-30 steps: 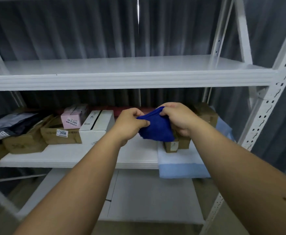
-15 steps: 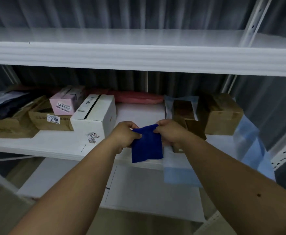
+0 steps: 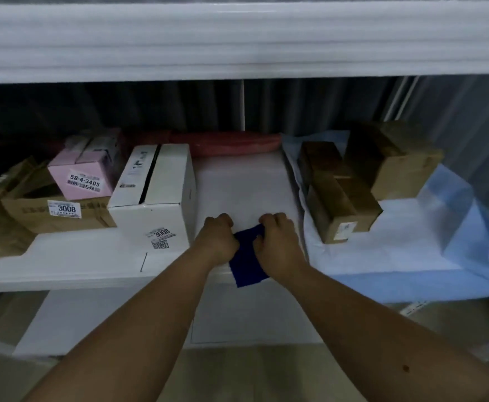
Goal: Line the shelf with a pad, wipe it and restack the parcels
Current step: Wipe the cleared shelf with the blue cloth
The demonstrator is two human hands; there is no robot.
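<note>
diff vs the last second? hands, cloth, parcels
Both hands, the left hand and right hand, came down with the blue cloth from in front of the parcels to the front edge of the shelf. Both kept their grip on it. The white box, brown boxes and blue pad stayed put.

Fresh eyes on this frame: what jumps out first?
Centre frame, the left hand and right hand both grip a dark blue cloth at the front edge of the white shelf. To the right, brown boxes sit on a pale blue pad that drapes over the edge. To the left stands a white box labelled 3008.
</note>
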